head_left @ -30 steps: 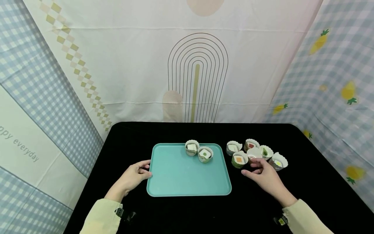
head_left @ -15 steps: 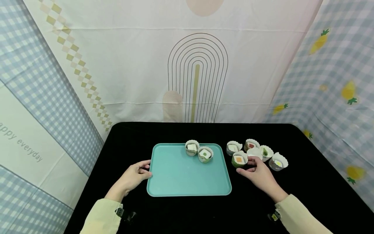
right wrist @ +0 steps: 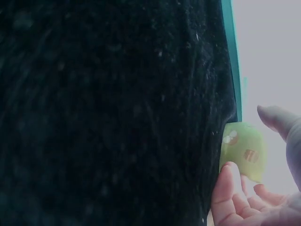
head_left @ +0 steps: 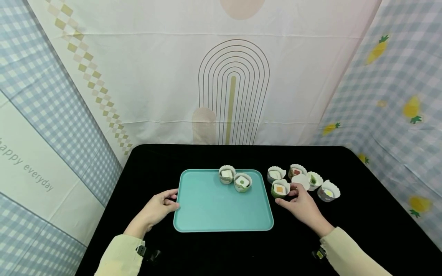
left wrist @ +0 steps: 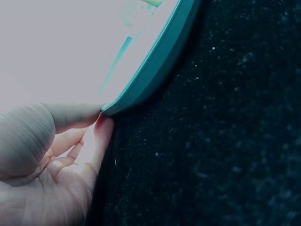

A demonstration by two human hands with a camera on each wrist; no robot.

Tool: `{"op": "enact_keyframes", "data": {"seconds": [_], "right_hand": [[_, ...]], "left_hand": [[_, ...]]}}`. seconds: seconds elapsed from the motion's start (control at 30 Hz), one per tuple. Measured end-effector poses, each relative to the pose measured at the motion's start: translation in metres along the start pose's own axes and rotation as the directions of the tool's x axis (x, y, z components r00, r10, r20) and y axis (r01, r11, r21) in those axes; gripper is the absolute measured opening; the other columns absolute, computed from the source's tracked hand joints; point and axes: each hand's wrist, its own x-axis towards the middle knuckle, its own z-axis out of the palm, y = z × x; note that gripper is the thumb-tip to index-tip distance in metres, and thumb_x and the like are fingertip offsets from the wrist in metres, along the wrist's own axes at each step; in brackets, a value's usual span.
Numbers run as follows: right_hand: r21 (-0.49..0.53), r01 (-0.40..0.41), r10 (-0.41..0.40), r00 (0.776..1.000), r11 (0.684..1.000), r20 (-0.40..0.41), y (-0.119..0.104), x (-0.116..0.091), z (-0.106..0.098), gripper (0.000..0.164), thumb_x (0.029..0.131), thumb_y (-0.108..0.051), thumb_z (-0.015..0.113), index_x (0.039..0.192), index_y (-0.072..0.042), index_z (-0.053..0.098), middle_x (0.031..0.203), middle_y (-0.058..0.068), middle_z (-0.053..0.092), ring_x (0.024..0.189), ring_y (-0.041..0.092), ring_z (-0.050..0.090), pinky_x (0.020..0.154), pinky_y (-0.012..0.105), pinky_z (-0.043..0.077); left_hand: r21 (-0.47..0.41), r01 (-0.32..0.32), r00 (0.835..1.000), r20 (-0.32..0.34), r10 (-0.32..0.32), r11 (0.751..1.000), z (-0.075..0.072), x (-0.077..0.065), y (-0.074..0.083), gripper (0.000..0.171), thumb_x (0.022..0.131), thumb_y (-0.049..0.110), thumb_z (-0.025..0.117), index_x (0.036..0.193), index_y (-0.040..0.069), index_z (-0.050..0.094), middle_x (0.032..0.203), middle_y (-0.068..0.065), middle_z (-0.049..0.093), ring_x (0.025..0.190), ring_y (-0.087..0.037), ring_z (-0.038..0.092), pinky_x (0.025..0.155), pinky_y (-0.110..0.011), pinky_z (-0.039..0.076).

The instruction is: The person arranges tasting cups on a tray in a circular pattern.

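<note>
A turquoise tray (head_left: 221,211) lies on the black table. My left hand (head_left: 158,208) holds its left rim, with thumb and fingertips meeting at the edge in the left wrist view. My right hand (head_left: 303,205) is at the right side of a green paper baking cup (head_left: 279,193), which holds a white square piece with an orange mark. In the right wrist view, fingertips touch the green cup (right wrist: 242,148) while the thumb (right wrist: 275,120) stands apart from it. Two baking cups, the left one (head_left: 226,175) and the right one (head_left: 243,183), sit at the tray's back edge.
More baking cups cluster right of the tray: a back-left cup (head_left: 275,175), one with a red-marked piece (head_left: 297,171), one with a green-marked piece (head_left: 314,181), and one with a yellow-marked piece (head_left: 329,191). A white cup (head_left: 300,180) is partly hidden behind my right hand.
My right hand has moved left to the green baking cup, and the cup has shifted slightly left, nearer the tray. The left hand and tray have stayed in place.
</note>
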Motion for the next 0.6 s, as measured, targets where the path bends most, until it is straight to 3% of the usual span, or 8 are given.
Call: {"op": "enact_keyframes", "data": {"seconds": [0.33,0.6], "right_hand": [[-0.055,0.018,-0.019,1.0,0.998,-0.024,-0.003,0.009,0.011,0.08,0.084,-0.041,0.075,0.139,0.001,0.035,0.117,0.021,0.051,0.078,0.021,0.06,0.064,0.037,0.05],[-0.095,0.036,-0.042,0.997,0.995,-0.059,-0.004,0.016,0.02,0.085,0.086,-0.038,0.073,0.143,0.005,0.029,0.13,0.029,0.047,0.111,0.042,0.053,0.085,0.052,0.046]], "left_hand": [[0.001,-0.009,1.0,-0.005,0.009,1.0,0.0,0.0,0.0,0.056,0.091,0.016,0.069,0.142,0.012,0.049,0.119,-0.007,0.054,0.092,-0.018,0.057,0.087,-0.044,0.046],[0.001,-0.015,1.0,0.004,0.015,1.0,-0.001,-0.001,-0.001,0.056,0.091,0.016,0.069,0.143,0.012,0.048,0.119,-0.007,0.054,0.093,-0.017,0.057,0.087,-0.043,0.047]]}}
